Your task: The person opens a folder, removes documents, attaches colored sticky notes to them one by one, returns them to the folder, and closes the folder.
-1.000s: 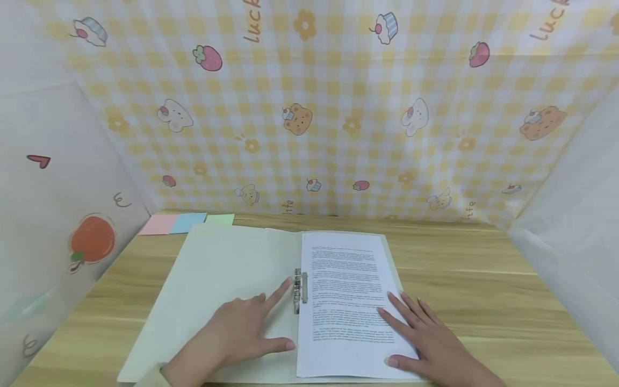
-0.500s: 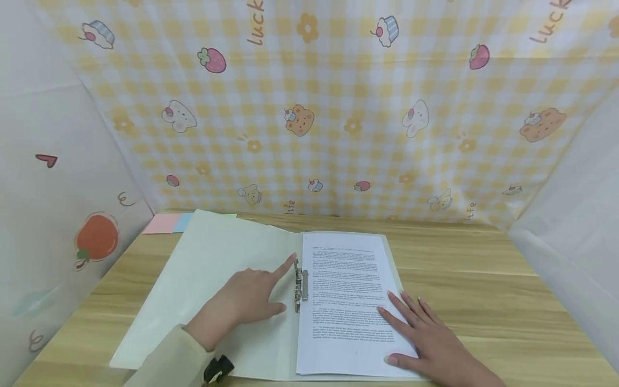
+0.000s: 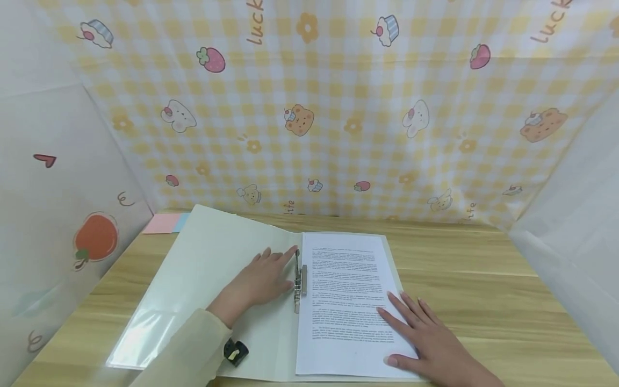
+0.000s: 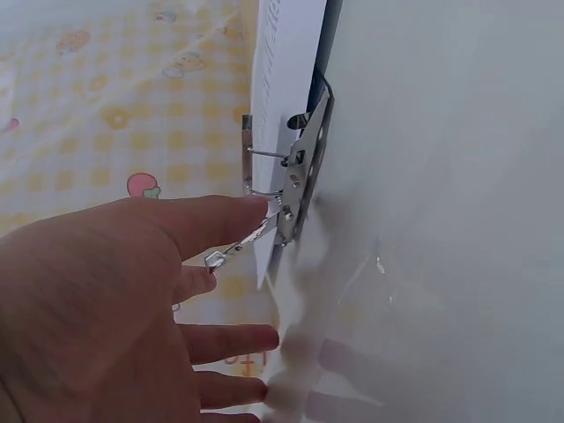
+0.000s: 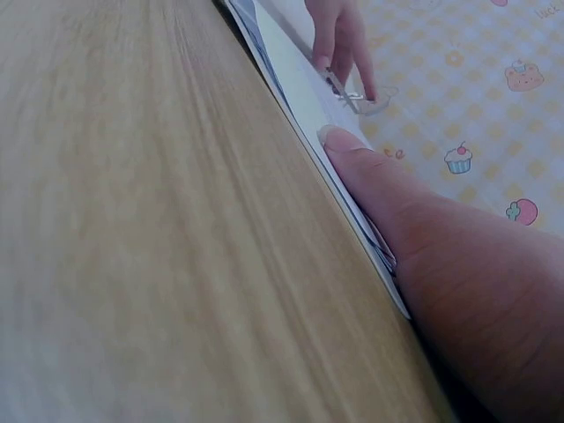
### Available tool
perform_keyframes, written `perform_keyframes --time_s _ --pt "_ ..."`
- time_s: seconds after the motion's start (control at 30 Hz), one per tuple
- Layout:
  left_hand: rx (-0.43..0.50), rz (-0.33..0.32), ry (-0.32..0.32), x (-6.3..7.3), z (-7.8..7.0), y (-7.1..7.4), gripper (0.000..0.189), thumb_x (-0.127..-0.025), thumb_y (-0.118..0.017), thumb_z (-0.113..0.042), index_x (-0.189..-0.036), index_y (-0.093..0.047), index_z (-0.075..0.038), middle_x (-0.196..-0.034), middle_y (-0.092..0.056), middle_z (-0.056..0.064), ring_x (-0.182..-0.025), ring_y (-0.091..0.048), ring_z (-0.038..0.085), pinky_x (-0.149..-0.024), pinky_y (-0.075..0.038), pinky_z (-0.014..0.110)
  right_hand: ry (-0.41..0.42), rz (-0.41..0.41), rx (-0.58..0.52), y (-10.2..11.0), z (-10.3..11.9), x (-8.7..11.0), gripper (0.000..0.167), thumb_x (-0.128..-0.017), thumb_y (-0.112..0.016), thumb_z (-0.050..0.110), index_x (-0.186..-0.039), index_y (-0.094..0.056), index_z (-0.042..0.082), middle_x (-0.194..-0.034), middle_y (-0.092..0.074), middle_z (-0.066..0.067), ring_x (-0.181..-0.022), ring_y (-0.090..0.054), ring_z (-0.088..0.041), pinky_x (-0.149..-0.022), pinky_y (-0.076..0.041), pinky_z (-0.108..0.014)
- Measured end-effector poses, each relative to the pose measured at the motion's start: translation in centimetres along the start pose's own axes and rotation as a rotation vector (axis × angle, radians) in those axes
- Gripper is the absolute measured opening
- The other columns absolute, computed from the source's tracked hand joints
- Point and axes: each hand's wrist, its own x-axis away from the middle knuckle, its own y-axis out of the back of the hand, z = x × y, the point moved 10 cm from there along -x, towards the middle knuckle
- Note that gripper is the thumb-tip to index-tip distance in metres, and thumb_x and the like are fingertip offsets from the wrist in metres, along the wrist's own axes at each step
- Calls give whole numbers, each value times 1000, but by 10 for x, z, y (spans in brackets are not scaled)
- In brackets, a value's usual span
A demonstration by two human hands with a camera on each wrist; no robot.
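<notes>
A pale folder (image 3: 213, 236) lies spread on the table, its left cover tilted up at the far outer corner. Printed sheets (image 3: 345, 361) sit on its right side. Along the spine is a metal lever clip (image 4: 304, 167), its lever (image 4: 233, 251) standing out from the base. My left hand (image 3: 263, 279) reaches over the left cover, index fingertip at the lever's far end and thumb beside the clip's base; the other fingers extend loosely. My right hand (image 3: 423, 341) rests flat, fingers spread, on the lower right of the sheets.
Pink (image 3: 162, 223) and blue (image 3: 181, 221) paper squares lie at the back left, partly behind the raised cover. The wooden table (image 3: 464, 269) meets a checked cloth backdrop (image 3: 333, 156) at the back. White cloth walls flank both sides.
My left hand has moved away from me along the spine, and the clip's lever has swung up with its fingertip. The left cover has tilted higher. My right hand has stayed put.
</notes>
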Motion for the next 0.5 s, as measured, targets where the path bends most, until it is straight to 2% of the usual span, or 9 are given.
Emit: perform_keyframes --time_s 0.23,0.5 --pt "26 -5 -10 -12 1 -6 67 -98 -64 -33 -155 -40 -8 -156 -44 23 -150 -25 53 -124 -20 63 -15 15 7 -3 -1 0 84 -86 -69 61 -157 -39 25 -163 -37 -14 -160 0 -15 -126 17 -24" --pt "33 -6 -11 -14 2 -9 60 -99 -63 -33 -151 -46 -8 -157 -44 22 -151 -24 52 -124 -19 64 -17 2 10 0 0 1 84 -86 -69 61 -156 -40 26 -162 -39 -14 -160 -2 -14 -126 16 -24"
